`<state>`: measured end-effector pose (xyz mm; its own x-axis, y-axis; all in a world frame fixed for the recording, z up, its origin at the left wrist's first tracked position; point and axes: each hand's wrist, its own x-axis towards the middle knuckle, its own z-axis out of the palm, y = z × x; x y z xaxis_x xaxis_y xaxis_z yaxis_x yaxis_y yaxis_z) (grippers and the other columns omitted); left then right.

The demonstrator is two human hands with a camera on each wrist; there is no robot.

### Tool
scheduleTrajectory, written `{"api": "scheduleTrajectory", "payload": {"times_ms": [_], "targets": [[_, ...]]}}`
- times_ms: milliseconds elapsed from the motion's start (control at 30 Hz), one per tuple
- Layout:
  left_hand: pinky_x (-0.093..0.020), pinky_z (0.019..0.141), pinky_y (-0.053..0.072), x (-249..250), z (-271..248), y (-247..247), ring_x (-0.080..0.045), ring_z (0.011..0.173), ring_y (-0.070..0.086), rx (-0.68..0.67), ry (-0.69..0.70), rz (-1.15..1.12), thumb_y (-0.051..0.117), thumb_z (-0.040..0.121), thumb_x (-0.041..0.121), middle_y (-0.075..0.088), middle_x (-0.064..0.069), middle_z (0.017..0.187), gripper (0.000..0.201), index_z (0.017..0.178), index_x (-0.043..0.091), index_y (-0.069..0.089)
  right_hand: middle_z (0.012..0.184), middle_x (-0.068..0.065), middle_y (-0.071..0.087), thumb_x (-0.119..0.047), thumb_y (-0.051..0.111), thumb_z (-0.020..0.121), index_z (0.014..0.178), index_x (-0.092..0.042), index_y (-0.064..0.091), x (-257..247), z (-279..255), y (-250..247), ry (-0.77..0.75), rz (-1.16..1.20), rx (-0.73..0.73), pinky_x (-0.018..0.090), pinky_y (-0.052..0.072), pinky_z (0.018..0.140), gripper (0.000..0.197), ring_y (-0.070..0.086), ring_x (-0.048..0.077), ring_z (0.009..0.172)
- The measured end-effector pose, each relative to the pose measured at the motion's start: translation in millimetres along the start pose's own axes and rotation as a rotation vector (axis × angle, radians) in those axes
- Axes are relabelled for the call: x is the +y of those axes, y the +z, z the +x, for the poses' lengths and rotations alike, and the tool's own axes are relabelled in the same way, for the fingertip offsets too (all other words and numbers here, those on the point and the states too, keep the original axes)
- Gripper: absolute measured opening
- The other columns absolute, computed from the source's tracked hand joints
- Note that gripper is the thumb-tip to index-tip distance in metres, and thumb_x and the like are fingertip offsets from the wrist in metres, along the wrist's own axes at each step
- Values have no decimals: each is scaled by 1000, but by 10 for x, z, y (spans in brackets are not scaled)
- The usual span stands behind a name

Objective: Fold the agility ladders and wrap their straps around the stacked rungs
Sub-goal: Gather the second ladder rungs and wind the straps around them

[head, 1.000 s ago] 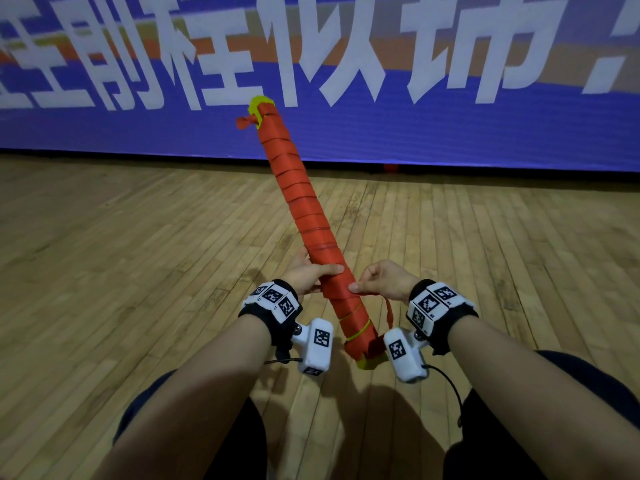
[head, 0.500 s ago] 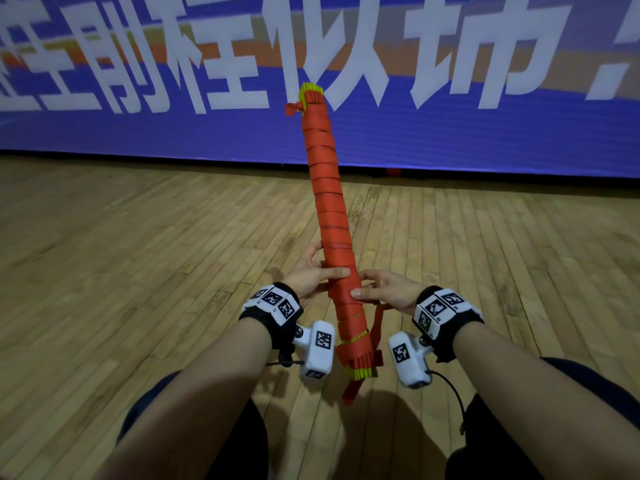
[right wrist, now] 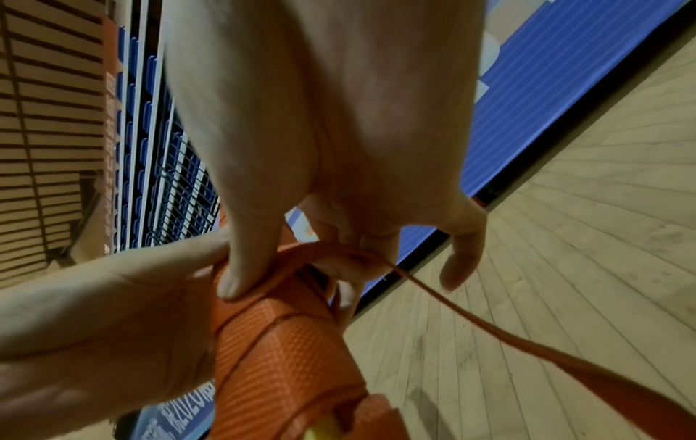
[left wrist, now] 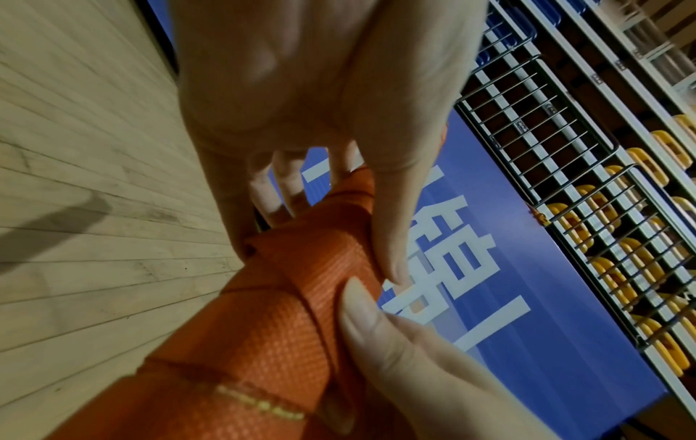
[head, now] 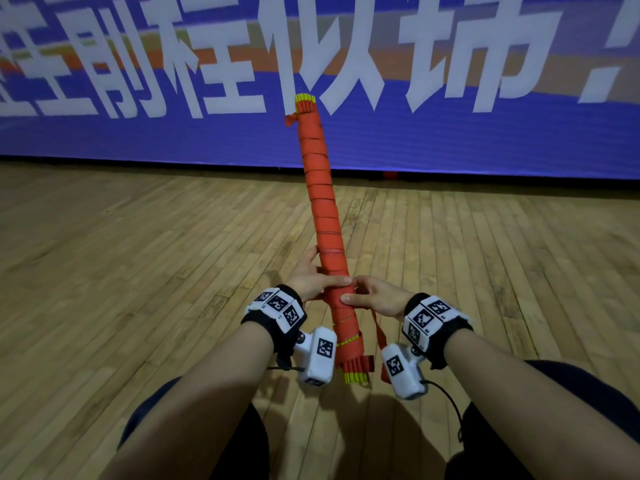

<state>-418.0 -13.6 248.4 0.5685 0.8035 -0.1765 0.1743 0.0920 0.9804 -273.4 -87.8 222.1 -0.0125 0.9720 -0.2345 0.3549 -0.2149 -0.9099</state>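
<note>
A long bundle of stacked yellow rungs (head: 323,216), wound tightly in orange strap, stands tilted up and away from me, its top against the banner. My left hand (head: 313,277) grips the bundle near its lower third, thumb across the front and fingers behind (left wrist: 286,190). My right hand (head: 372,296) pinches the strap against the bundle (right wrist: 263,336) just below the left thumb. A loose strap tail (head: 379,336) hangs from the right hand; in the right wrist view the strap tail (right wrist: 527,342) trails off to the lower right. Yellow rung ends (head: 355,375) stick out at the bottom.
Wooden plank floor (head: 138,271) spreads all around. A blue banner (head: 485,140) with large white characters runs along the far wall. Railings and yellow seats (left wrist: 602,238) rise behind it. My knees in dark trousers (head: 207,438) are at the bottom.
The bundle has swung from leaning left to standing nearly upright. My right hand has moved in closer to the left thumb on the strap. The loose tail now hangs lower on the right.
</note>
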Motion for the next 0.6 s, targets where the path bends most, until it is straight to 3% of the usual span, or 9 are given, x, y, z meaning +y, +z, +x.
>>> {"api": "scheduleTrajectory", "payload": {"times_ms": [100, 167, 233, 333, 467, 533, 600], "targets": [[-34, 71, 57, -7, 27, 10, -18, 85, 65, 45, 31, 4, 80, 71, 1, 64, -8, 98, 93, 147, 16, 29, 115, 21, 62, -23, 63, 90, 112, -5, 51, 39, 32, -46, -15, -12, 18, 39, 47, 98, 32, 60, 30, 107], [-42, 84, 56, -14, 24, 6, -21, 95, 64, 64, 44, -21, 80, 71, 2, 62, -9, 106, 92, 146, 17, 30, 97, 10, 64, -20, 63, 90, 110, -6, 51, 25, 16, -82, -24, 6, 19, 21, 51, 76, 27, 62, 15, 85], [-40, 82, 56, -16, 5, -20, -21, 100, 62, 60, 59, -64, 78, 73, 1, 59, -7, 112, 85, 143, 18, 34, 85, 1, 59, -14, 60, 91, 114, -4, 51, 10, -3, -109, -21, 51, 7, 10, 42, 57, 27, 56, 0, 65], [-37, 80, 56, -18, -17, -52, -23, 108, 60, 32, 68, -126, 75, 76, 0, 58, -7, 117, 80, 142, 19, 34, 82, 1, 58, -9, 56, 93, 124, -1, 49, 21, -39, -148, -13, 120, -5, 7, 37, 50, 33, 52, -7, 49], [-33, 79, 56, -13, -33, -35, -20, 104, 61, -11, 75, -173, 69, 80, -5, 60, -3, 114, 75, 141, 18, 34, 92, 5, 62, -4, 53, 94, 122, -1, 49, -2, -70, -144, -15, 168, -51, 6, 43, 57, 29, 61, -6, 61], [-35, 83, 55, -13, -19, -26, -22, 106, 60, -30, 75, -176, 68, 80, -6, 59, -3, 115, 76, 142, 16, 33, 100, 9, 63, -7, 56, 92, 121, -2, 49, -15, -68, -125, -18, 166, -34, 15, 46, 75, 30, 63, 10, 85], [-39, 88, 53, -9, -17, -22, -24, 108, 60, -34, 77, -177, 68, 79, -6, 58, -5, 118, 77, 144, 14, 31, 102, 12, 61, -8, 59, 91, 114, -7, 51, -13, -59, -105, -34, 171, -15, 30, 40, 87, 25, 55, 24, 99]]}}
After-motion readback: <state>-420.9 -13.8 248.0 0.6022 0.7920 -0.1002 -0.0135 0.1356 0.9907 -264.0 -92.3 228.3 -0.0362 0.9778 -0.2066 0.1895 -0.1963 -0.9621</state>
